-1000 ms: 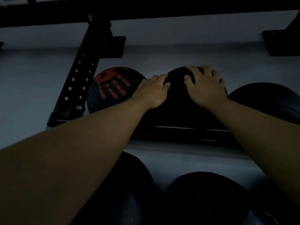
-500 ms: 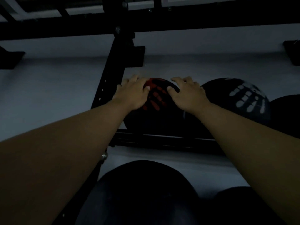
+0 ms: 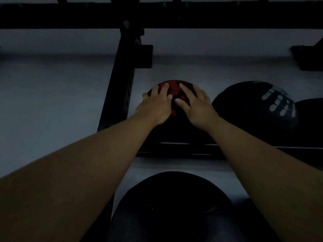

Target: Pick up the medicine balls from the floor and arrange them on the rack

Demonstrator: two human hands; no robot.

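Note:
A black medicine ball with a red handprint [image 3: 174, 92] rests at the left end of the rack's shelf rail [image 3: 174, 148], beside the upright post. My left hand [image 3: 156, 106] and my right hand [image 3: 196, 106] lie flat on its top with fingers spread, side by side. To its right sits a black ball with a white handprint [image 3: 253, 112], and the edge of a third dark ball [image 3: 311, 119] shows beyond it. On the lower tier, close to me, is another black ball [image 3: 171, 206].
The black perforated upright post [image 3: 122, 88] stands just left of the red-print ball, under a black crossbeam [image 3: 157, 14]. A black bracket [image 3: 307, 57] is on the pale wall at the right. The scene is dim.
Both hands have left the white-print ball and shifted left onto the red-print ball. Since half a second ago they have closed in toward each other on its top.

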